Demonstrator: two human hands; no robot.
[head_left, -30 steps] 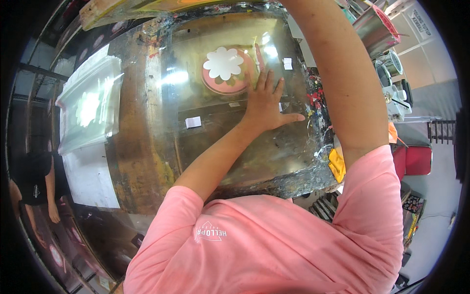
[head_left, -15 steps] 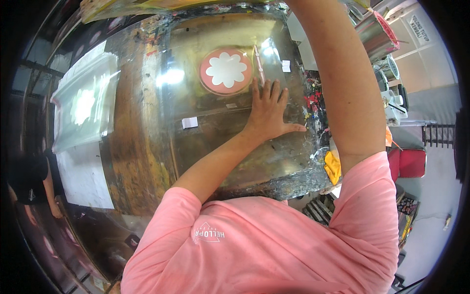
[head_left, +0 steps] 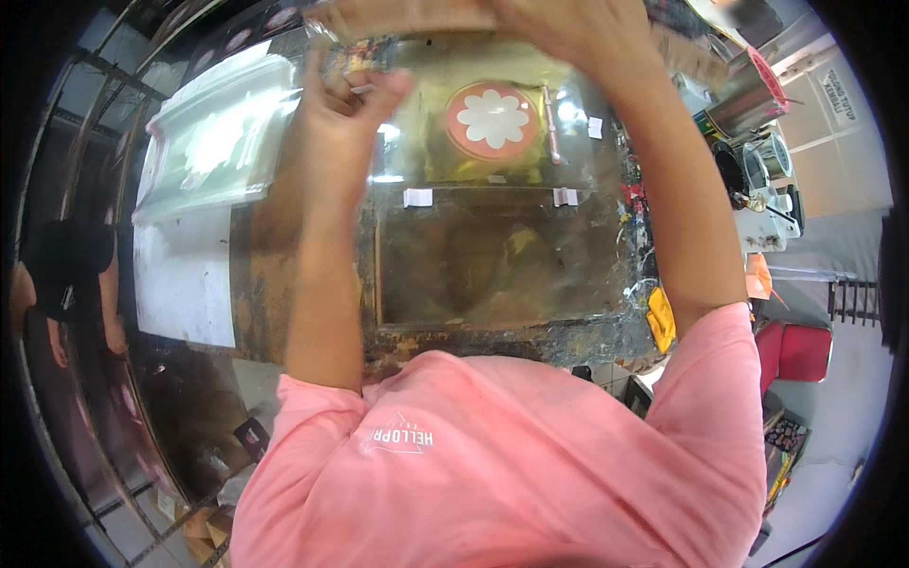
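Across the top of the view runs a wooden bar, part of a frame (head_left: 407, 15). My right hand (head_left: 582, 33) reaches over it and seems to grip it; the fingertips are partly hidden. Close to the frame's left end, my left hand (head_left: 346, 104) is raised and blurred, thumb apart from bent fingers, with nothing visible in it. Below the frame, on the shiny work surface (head_left: 454, 256), lies a round pink print (head_left: 454, 133) with a white flower shape. A thin pink-and-white strip (head_left: 552, 123) lies at its right.
At left, a stack of clear plastic sheets (head_left: 189, 142) lies on white paper (head_left: 185, 284). Small paper tabs (head_left: 418, 197) mark the surface. A yellow cloth (head_left: 660, 319) lies at the right edge, near cans (head_left: 748, 95) and containers. Another person (head_left: 76, 275) stands far left.
My left hand has lifted off the work surface and moved up and left. The wooden frame has come further into view at the top, and my right hand now shows on it.
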